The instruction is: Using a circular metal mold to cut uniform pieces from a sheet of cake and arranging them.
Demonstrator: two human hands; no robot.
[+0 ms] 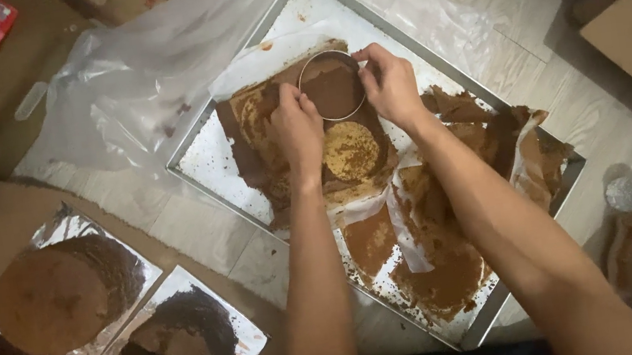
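Now both hands are on the metal ring (331, 86), left hand (297, 125) pinching its near-left rim and right hand (390, 85) pinching the right rim, as it sits on the brown cake sheet (256, 119) in the steel tray (200, 166) on the floor. To my eye, even downward pressure on both sides gives the cleanest cut. Just below the fingers (368, 76) lies a round cake piece (351, 151), with finished rounds on foil squares (64, 295) off to the left.
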